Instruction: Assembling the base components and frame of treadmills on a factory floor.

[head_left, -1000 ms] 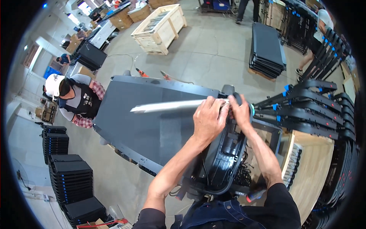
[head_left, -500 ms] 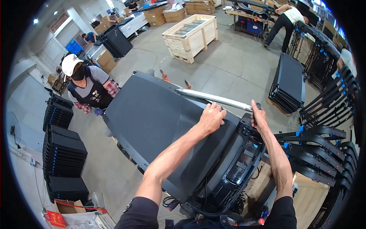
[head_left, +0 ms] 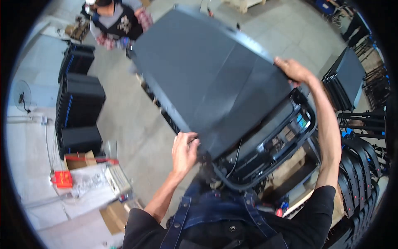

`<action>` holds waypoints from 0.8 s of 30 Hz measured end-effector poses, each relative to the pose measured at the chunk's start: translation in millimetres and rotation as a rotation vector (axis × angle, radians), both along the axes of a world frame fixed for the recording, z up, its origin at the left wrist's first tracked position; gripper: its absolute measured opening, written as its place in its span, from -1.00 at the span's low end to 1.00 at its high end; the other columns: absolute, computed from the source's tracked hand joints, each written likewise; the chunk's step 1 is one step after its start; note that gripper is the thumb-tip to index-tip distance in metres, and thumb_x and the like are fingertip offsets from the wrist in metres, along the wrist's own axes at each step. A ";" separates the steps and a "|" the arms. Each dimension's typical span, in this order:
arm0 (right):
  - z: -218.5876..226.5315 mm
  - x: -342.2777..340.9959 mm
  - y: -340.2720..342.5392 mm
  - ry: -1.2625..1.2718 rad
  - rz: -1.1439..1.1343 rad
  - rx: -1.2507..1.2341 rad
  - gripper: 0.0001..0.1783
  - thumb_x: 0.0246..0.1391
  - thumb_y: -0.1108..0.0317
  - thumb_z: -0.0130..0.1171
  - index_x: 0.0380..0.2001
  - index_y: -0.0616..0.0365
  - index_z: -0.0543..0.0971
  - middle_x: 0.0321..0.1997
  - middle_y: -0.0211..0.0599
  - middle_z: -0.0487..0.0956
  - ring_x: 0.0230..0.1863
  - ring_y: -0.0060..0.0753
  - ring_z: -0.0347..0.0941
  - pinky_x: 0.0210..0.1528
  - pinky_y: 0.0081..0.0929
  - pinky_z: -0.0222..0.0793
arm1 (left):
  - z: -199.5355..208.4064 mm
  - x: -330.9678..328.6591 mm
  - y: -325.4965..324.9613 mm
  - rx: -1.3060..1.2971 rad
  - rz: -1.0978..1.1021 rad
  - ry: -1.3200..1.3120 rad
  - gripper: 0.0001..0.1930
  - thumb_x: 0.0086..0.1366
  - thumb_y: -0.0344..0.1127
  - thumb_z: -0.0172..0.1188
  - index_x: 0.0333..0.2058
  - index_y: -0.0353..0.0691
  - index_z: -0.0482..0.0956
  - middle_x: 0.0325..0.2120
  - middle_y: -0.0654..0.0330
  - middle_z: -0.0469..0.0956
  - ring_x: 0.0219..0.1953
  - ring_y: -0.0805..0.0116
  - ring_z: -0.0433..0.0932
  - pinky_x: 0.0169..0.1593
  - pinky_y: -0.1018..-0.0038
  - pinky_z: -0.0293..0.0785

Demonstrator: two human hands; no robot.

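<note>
Both arms stretch up: the left hand (head_left: 185, 150) grips the near edge of the large flat dark grey panel (head_left: 207, 79), the right hand (head_left: 291, 68) grasps its far-right edge. Bare concrete floor (head_left: 124, 120) lies left of the panel.

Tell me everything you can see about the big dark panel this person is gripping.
The big dark panel is a flat, matte grey slab, tilted. A faint crease runs across its face. The left hand grips its near corner; the right hand holds its right edge. Below it sits a black frame with cables. Another person stands at its far end.
</note>
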State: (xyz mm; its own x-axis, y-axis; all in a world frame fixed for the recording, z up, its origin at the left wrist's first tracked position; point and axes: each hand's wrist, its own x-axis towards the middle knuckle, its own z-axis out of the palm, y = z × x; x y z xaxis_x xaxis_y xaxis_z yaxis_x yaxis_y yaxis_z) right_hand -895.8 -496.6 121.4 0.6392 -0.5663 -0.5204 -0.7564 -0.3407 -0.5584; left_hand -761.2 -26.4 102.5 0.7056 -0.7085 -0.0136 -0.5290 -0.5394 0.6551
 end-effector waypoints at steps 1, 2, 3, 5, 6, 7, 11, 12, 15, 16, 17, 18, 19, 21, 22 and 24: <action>4.9 5.8 12.0 -0.057 0.028 -0.039 -0.20 0.35 -0.43 -0.21 0.08 0.09 0.56 -0.55 -0.32 0.54 -0.71 -0.48 0.44 -0.71 -0.47 0.38 | -8.1 -1.5 31.3 0.090 0.114 0.179 -0.77 0.29 -0.47 0.23 -0.07 -0.28 0.58 -0.21 0.00 0.62 -0.15 0.06 0.61 -0.05 0.25 0.54; 0.3 4.8 15.6 -0.078 -0.018 -0.060 -0.22 0.37 -0.41 -0.20 0.11 0.11 0.54 -0.54 -0.34 0.53 -0.71 -0.50 0.42 -0.72 -0.50 0.37 | -21.0 -5.6 48.1 0.035 0.132 0.408 -0.75 0.33 -0.48 0.18 -0.02 -0.33 0.53 -0.20 0.00 0.64 -0.19 0.15 0.64 -0.06 0.29 0.56; -8.5 -0.3 17.8 -0.102 -0.065 -0.088 -0.23 0.38 -0.38 -0.18 0.13 0.12 0.52 -0.54 -0.35 0.52 -0.71 -0.52 0.41 -0.72 -0.52 0.35 | -28.9 -14.9 63.8 0.007 0.049 0.535 -0.72 0.36 -0.48 0.18 0.02 -0.35 0.50 -0.21 0.03 0.66 -0.18 0.25 0.64 -0.03 0.32 0.56; -35.4 -23.0 14.9 -0.186 -0.110 -0.022 -0.25 0.37 -0.36 -0.12 0.13 0.15 0.51 -0.52 -0.39 0.51 -0.68 -0.56 0.41 -0.69 -0.55 0.35 | -34.1 -32.1 61.6 -0.014 0.079 0.596 -0.69 0.37 -0.49 0.16 0.07 -0.37 0.47 -0.22 0.06 0.66 -0.19 0.31 0.63 -0.05 0.32 0.55; -45.9 -28.2 12.4 -0.310 -0.164 0.032 -0.27 0.37 -0.33 -0.05 0.12 0.18 0.49 -0.49 -0.43 0.49 -0.65 -0.59 0.41 -0.67 -0.58 0.35 | -35.5 -32.7 61.2 -0.066 0.127 0.564 -0.71 0.35 -0.49 0.21 0.03 -0.40 0.53 -0.27 0.05 0.68 -0.25 0.34 0.64 -0.11 0.37 0.57; -56.1 -34.0 16.8 -0.313 -0.153 0.026 -0.27 0.37 -0.33 -0.05 0.12 0.18 0.49 -0.49 -0.43 0.49 -0.65 -0.59 0.41 -0.67 -0.58 0.35 | -38.3 -30.1 62.6 -0.076 0.135 0.561 -0.71 0.35 -0.49 0.21 0.03 -0.40 0.53 -0.27 0.05 0.68 -0.25 0.34 0.64 -0.11 0.37 0.57; -76.1 -71.6 29.5 -0.624 -0.368 0.154 -0.36 0.28 -0.25 0.19 0.00 0.17 0.52 -0.40 -0.45 0.52 -0.54 -0.69 0.45 -0.55 -0.71 0.39 | -47.3 -26.0 61.2 -0.068 0.238 0.594 -0.74 0.26 -0.46 0.34 -0.08 -0.40 0.64 -0.34 0.11 0.71 -0.33 0.43 0.64 -0.23 0.44 0.57; -75.3 -75.9 27.3 -0.631 -0.398 0.137 -0.35 0.25 -0.27 0.22 -0.04 0.16 0.51 -0.42 -0.44 0.51 -0.55 -0.68 0.46 -0.55 -0.70 0.41 | -47.1 -22.8 58.8 -0.051 0.247 0.638 -0.74 0.23 -0.46 0.38 -0.11 -0.39 0.67 -0.35 0.12 0.72 -0.35 0.46 0.63 -0.26 0.46 0.57; -63.3 -75.1 39.9 -0.535 -0.527 0.025 -0.19 0.11 -0.35 0.32 -0.03 0.26 0.50 -0.43 -0.33 0.56 -0.54 -0.59 0.50 -0.52 -0.61 0.51 | -49.2 -8.0 50.1 0.099 0.134 0.615 -0.67 0.14 -0.46 0.46 -0.11 -0.36 0.67 -0.35 0.13 0.71 -0.32 0.43 0.64 -0.22 0.43 0.59; -65.8 -72.5 39.3 -0.480 -0.509 0.038 -0.15 0.09 -0.38 0.31 -0.04 0.31 0.55 -0.41 -0.29 0.58 -0.53 -0.55 0.52 -0.50 -0.58 0.53 | -54.9 -5.7 55.0 0.083 0.101 0.548 -0.66 0.12 -0.46 0.46 -0.11 -0.37 0.67 -0.35 0.13 0.71 -0.33 0.41 0.65 -0.21 0.41 0.60; -70.6 -67.6 39.3 -0.464 -0.495 0.044 -0.15 0.09 -0.39 0.31 -0.11 0.35 0.61 -0.41 -0.27 0.60 -0.53 -0.54 0.51 -0.49 -0.56 0.53 | -61.6 -4.5 60.8 0.059 0.070 0.474 -0.65 0.11 -0.47 0.47 -0.11 -0.38 0.66 -0.36 0.12 0.71 -0.33 0.39 0.65 -0.20 0.39 0.62; -71.5 -60.3 40.2 -0.390 -0.483 0.041 -0.19 0.10 -0.38 0.30 -0.23 0.34 0.67 -0.44 -0.29 0.60 -0.53 -0.53 0.49 -0.50 -0.51 0.51 | -58.2 -3.6 61.4 0.068 0.087 0.520 -0.66 0.12 -0.48 0.46 -0.12 -0.41 0.65 -0.36 0.10 0.71 -0.35 0.38 0.65 -0.20 0.40 0.62; -68.4 -57.3 45.9 -0.418 -0.455 0.035 -0.19 0.11 -0.40 0.28 -0.29 0.33 0.70 -0.49 -0.32 0.58 -0.55 -0.52 0.46 -0.53 -0.49 0.46 | -51.0 -3.4 63.7 0.084 0.108 0.566 -0.67 0.13 -0.49 0.45 -0.13 -0.44 0.65 -0.36 0.08 0.71 -0.36 0.38 0.66 -0.21 0.41 0.63; -47.9 -61.1 47.5 -0.360 -0.422 -0.044 -0.20 0.10 -0.41 0.27 -0.27 0.30 0.71 -0.53 -0.37 0.54 -0.57 -0.52 0.42 -0.53 -0.49 0.40 | -45.5 -1.1 62.4 0.026 0.162 0.780 -0.72 0.17 -0.49 0.42 -0.16 -0.49 0.64 -0.37 0.08 0.70 -0.39 0.40 0.65 -0.24 0.45 0.62; -48.2 -69.6 40.1 -0.373 -0.439 0.018 -0.17 0.07 -0.45 0.27 -0.27 0.29 0.70 -0.54 -0.41 0.51 -0.57 -0.55 0.42 -0.53 -0.52 0.40 | -45.6 -6.8 56.5 0.005 0.166 0.801 -0.74 0.19 -0.49 0.40 -0.16 -0.50 0.63 -0.38 0.08 0.70 -0.40 0.41 0.64 -0.26 0.47 0.61; -41.3 -85.3 34.6 -0.409 -0.506 0.047 -0.20 0.06 -0.44 0.28 -0.31 0.25 0.69 -0.58 -0.46 0.47 -0.59 -0.59 0.38 -0.54 -0.56 0.38 | -39.5 -23.0 46.2 -0.023 0.152 0.812 -0.78 0.24 -0.49 0.36 -0.18 -0.49 0.63 -0.43 0.12 0.69 -0.42 0.46 0.62 -0.31 0.52 0.57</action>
